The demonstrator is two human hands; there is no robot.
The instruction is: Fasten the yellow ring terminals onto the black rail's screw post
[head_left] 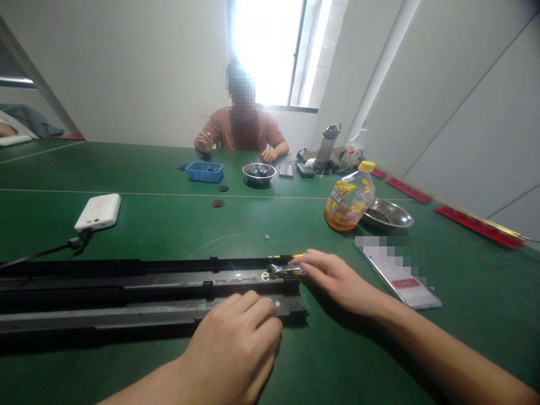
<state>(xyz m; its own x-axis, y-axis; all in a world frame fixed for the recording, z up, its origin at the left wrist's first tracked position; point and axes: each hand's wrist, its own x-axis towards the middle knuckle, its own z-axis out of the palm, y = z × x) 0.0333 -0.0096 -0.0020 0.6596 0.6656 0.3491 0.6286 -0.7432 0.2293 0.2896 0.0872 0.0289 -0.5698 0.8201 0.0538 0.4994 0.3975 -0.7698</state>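
Observation:
Two long dark rails lie side by side across the table: a far rail [169, 277] and a near rail [160, 308]. My right hand [333, 275] pinches a silver open-end wrench [283, 271], whose jaw is at a small brass nut [265, 276] near the far rail's right end. Just behind the wrench is a thin yellow-and-black piece [289, 257], partly hidden by my fingers. With fingers curled, my left hand [240, 340] grips the near rail close to its right end; the fingertips are hidden. Another brass nut [267, 237] lies on the table beyond the rails.
The green table [202, 225] holds a white device [99, 211] with a cable, a drink bottle [349, 198], a metal bowl [390, 215] and a phone-like slab [400, 275]. Opposite sits a person [242, 129] behind a blue basket [205, 172] and another bowl [259, 175].

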